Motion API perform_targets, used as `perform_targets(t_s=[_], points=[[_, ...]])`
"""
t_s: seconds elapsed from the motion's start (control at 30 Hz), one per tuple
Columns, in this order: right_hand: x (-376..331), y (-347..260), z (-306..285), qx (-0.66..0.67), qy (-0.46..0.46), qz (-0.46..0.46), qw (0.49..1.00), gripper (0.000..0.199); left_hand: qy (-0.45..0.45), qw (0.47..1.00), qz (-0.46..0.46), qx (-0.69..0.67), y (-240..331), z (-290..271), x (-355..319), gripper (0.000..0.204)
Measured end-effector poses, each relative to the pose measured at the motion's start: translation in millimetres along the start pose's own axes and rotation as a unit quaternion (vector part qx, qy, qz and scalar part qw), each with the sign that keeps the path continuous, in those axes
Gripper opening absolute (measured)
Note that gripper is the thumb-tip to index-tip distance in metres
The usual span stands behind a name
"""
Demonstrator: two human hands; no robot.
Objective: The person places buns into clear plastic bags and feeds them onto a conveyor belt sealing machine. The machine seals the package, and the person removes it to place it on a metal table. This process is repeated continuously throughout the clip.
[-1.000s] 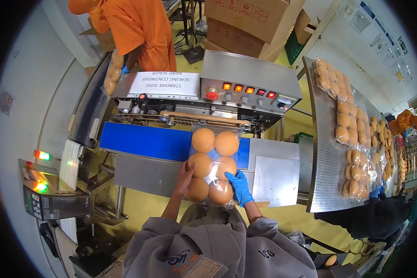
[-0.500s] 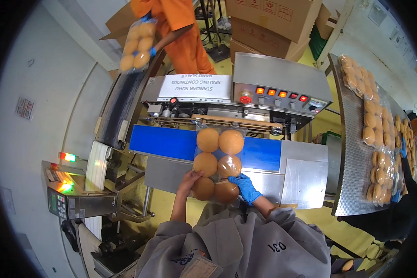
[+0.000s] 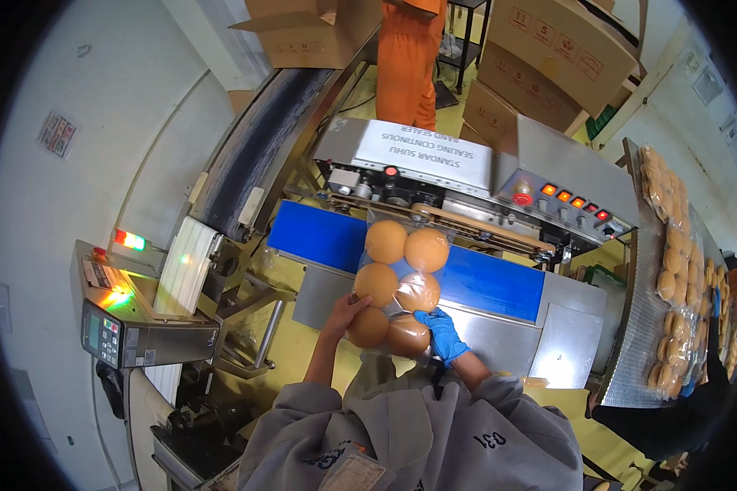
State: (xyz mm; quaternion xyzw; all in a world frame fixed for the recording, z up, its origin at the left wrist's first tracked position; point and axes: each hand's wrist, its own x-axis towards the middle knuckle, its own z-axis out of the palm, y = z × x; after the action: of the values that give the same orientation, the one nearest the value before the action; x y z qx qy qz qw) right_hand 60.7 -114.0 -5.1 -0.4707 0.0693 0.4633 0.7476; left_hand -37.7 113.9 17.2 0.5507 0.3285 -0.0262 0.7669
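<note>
A clear plastic bag of round golden buns (image 3: 377,284), laid in two columns, is held between my two hands. My bare left hand (image 3: 345,317) pinches its left edge near the lower buns. On the right edge, my right hand (image 3: 442,334) in a blue glove is closed on the film. The bag's far end lies over the blue belt (image 3: 493,282) of a band sealing machine (image 3: 504,174), close to its sealing strip. The near end hangs past the belt toward my body.
Left of the sealer runs a dark conveyor (image 3: 258,151), with an open cardboard box (image 3: 299,37) at its far end. A checking unit with a screen (image 3: 102,335) stands at left. More bagged buns (image 3: 667,192) lie on the metal table at right. A person in orange trousers (image 3: 408,69) stands behind.
My view has turned, so the scene sits differently. My hands keep hold of the bag at the sealer. The bag of buns the person in orange held over the conveyor is out of sight.
</note>
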Motion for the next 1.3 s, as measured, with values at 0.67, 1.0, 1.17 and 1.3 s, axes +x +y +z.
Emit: perform_targets(t_s=[0.67, 1.0, 1.17, 1.3], points=[[39, 42, 134, -0.056, 0.072, -0.012, 0.996, 0.017, 0.019, 0.993, 0.027, -0.112, -3, -127, 1, 0.028], [34, 99, 183, -0.206, -0.011, 0.071, 0.976, 0.025, 0.037, 0.993, 0.015, -0.11, -24, -195, -117, 0.049], [9, 117, 228, -0.214, -0.098, 0.135, 0.963, 0.023, 0.205, 0.949, 0.008, -0.237, -74, -242, -250, 0.038], [21, 114, 225, -0.25, -0.078, 0.137, 0.955, 0.019, 0.444, 0.824, 0.007, -0.351, -167, -327, -345, 0.036]])
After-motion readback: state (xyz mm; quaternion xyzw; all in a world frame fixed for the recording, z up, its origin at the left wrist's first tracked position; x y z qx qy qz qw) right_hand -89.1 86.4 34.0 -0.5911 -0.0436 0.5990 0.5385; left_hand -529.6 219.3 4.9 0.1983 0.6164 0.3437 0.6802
